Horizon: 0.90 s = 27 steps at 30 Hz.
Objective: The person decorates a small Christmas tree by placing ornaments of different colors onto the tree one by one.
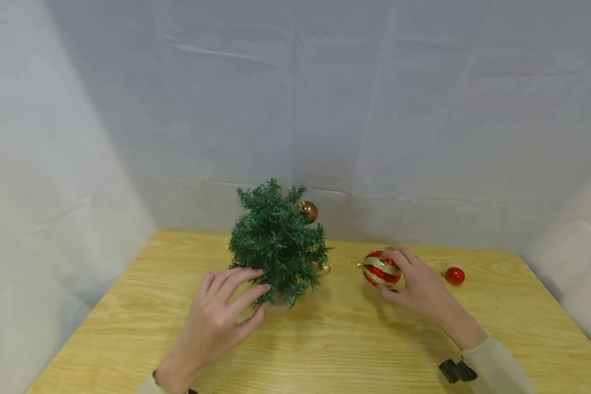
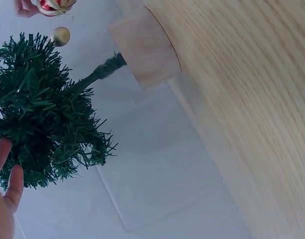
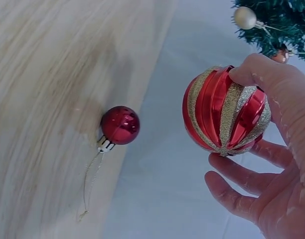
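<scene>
My right hand (image 1: 421, 287) grips a large red bauble (image 1: 374, 269) with gold glitter stripes, thumb on one side and fingers on the other; its cap and string point left, toward the tree. A small artificial Christmas tree (image 1: 273, 241) stands on a round wooden base (image 2: 145, 47). Beside its lower left branches is my left hand (image 1: 221, 312), fingers spread and fingertips right at the needles. On the tree's right side hang a brown bauble (image 1: 309, 211) and a small gold bauble (image 2: 61, 36).
A small shiny red bauble (image 3: 120, 125) with a gold string lies on the wooden table (image 1: 320, 355), to the right of my right hand. Pale cloth sheets (image 1: 325, 109) hang behind the table and along both sides.
</scene>
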Available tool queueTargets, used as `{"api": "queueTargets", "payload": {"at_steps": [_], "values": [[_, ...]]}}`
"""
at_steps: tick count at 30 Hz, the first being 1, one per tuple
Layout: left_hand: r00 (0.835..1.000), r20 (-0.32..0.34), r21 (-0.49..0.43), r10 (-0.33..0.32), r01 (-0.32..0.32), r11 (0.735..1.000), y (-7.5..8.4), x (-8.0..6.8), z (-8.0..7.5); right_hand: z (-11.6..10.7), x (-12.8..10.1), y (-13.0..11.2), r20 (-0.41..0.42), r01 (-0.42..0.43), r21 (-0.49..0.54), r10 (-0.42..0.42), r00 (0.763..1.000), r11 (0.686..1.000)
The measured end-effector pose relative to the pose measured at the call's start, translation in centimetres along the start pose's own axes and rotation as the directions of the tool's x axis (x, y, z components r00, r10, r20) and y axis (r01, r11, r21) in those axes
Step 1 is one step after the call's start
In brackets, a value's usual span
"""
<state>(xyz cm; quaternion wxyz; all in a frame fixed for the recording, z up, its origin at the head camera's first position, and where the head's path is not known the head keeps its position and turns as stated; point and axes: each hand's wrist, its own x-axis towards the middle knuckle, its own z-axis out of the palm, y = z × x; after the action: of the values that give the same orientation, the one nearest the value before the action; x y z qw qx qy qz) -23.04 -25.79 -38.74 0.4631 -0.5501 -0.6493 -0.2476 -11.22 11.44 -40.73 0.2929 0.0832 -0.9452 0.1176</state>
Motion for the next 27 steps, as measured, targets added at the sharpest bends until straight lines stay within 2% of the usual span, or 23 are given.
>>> {"api": "queueTargets", "payload": {"at_steps": [7, 12, 20, 27], "values": [[1.0, 0.004, -0.005, -0.009, 0.009, 1.0, 0.1, -0.1, 0.0, -1.4, -0.4, -1.1, -0.051, -0.026, 0.039, 0.028, 0.998, 0.999], [1.0, 0.01, -0.011, -0.018, 0.019, 1.0, 0.1, -0.1, -0.1, -2.0, -0.5, -1.5, -0.112, 0.007, 0.042, -0.002, 0.994, 0.999], [1.0, 0.008, -0.018, -0.021, 0.021, 1.0, 0.1, -0.2, 0.0, -2.8, -0.8, -2.2, -0.164, 0.056, 0.048, -0.047, 0.985, 0.997], [1.0, 0.008, -0.025, -0.02, 0.021, 0.999, 0.0, -0.3, 0.1, -3.5, -1.0, -3.0, -0.206, 0.103, 0.102, -0.081, 0.975, 0.989]]}}
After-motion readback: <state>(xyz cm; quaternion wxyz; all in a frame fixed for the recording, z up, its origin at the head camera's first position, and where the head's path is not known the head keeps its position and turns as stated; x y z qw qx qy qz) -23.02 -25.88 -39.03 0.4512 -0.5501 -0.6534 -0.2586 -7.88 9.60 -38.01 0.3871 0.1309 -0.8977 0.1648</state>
